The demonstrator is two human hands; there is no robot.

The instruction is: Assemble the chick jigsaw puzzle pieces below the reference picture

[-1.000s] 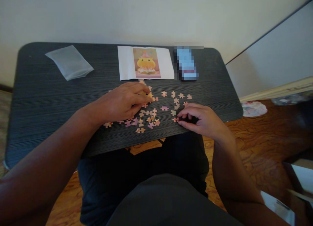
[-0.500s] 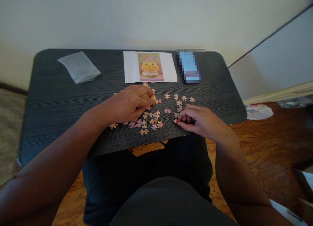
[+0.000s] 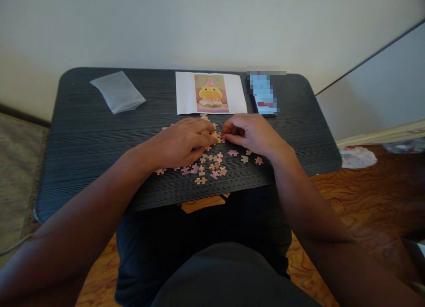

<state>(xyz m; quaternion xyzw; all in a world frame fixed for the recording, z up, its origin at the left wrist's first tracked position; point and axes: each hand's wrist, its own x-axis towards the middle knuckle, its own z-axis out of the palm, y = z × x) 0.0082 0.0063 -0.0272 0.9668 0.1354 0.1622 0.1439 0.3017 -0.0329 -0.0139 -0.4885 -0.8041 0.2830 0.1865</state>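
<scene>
My left hand (image 3: 184,142) rests over a partly joined jigsaw puzzle (image 3: 217,137), its fingers bent and apart on the yellow pieces. Most of that joined section is hidden under the hand. At the section's right edge, my right hand (image 3: 250,134) is closed in a pinch on a small puzzle piece (image 3: 222,134), mostly covered by the fingertips. Loose orange and purple pieces (image 3: 201,180) lie scattered on the near side of my left hand. A pink-purple piece (image 3: 233,153), a greenish piece (image 3: 245,159) and a pinkish piece (image 3: 258,160) lie below my right hand.
Behind the puzzle, a printed sheet (image 3: 186,92) shows a yellow character in a party hat. A phone (image 3: 264,94) with a blurred screen lies right of it, and a translucent bag (image 3: 117,92) lies left. All are on a dark table (image 3: 83,156) against a wall.
My right hand has moved left and away from me, from the loose pieces at the right to the joined section, pinching a piece. My left hand stays on the puzzle. The view has shifted slightly.
</scene>
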